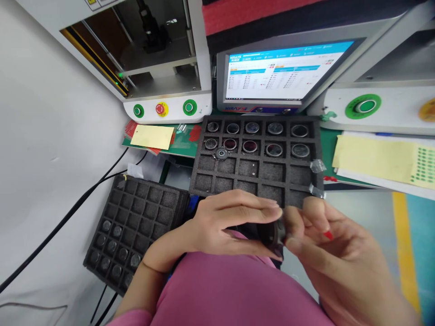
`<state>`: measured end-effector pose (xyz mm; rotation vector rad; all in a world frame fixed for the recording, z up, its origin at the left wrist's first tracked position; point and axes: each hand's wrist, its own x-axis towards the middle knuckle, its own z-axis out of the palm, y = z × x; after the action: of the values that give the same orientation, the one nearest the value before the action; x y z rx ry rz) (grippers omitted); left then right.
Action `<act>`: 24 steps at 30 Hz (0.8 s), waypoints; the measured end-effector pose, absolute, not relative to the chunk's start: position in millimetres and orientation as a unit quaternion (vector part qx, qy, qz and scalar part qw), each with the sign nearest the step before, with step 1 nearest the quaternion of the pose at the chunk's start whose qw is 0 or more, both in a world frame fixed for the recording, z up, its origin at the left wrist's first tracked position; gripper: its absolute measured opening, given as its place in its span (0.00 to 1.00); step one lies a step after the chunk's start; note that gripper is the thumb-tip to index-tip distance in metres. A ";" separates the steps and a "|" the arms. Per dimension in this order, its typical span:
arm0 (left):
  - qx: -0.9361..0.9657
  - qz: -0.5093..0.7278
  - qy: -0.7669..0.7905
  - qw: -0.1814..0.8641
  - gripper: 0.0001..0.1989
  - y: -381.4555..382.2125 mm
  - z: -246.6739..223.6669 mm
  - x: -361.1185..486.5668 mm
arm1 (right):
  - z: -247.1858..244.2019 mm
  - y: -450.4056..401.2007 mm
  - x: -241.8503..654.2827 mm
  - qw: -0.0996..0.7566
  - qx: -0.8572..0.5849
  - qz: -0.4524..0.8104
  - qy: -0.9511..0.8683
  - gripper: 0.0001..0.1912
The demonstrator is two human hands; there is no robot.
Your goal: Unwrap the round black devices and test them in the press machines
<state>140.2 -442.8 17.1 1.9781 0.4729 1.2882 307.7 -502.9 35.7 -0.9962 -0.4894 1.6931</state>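
Observation:
Close to my body, my left hand point(234, 222) is closed around a dark round watch case point(272, 233), with the fingers above it and the thumb below. My right hand point(333, 244) is pinched at the right edge of that case; what lies between its fingertips is too small to make out. A small red patch shows at one right fingertip. Just beyond my hands lies a black foam tray point(304, 174) with two rows of round watch cases point(249, 146). One watch case point(221, 153) lies back side up across the compartment walls.
Lower left is a second foam tray point(154, 194) with several round pieces. Behind stand a press machine point(166, 108) with buttons, a monitor point(272, 74) and another machine point(365, 106). Yellow paper point(152, 137) and sticker sheets point(424, 165) lie on the green bench. Black cables point(81, 197) hang at left.

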 end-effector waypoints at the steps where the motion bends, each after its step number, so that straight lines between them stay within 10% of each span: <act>1: 0.768 0.501 0.182 0.355 0.25 -442.2 15.9 139.9 | 35.7 -501.5 305.1 0.536 -0.411 0.711 -0.196 0.23; 7: 0.735 0.498 0.177 0.425 0.34 -440.1 7.5 141.6 | 34.4 -494.8 292.9 0.549 -0.397 0.716 -0.168 0.20; 15: 0.348 0.354 0.185 0.848 0.21 -445.4 20.3 148.5 | 31.9 -497.4 302.5 0.705 -0.475 0.457 -0.262 0.15; 24: 0.333 0.303 0.278 0.849 0.20 -458.2 30.3 148.5 | 14.5 -496.0 303.9 0.662 -0.383 0.333 -0.551 0.34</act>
<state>148.5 -458.2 30.3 0.7009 0.5863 0.6390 303.9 -496.0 14.5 -0.8670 -1.2467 0.7532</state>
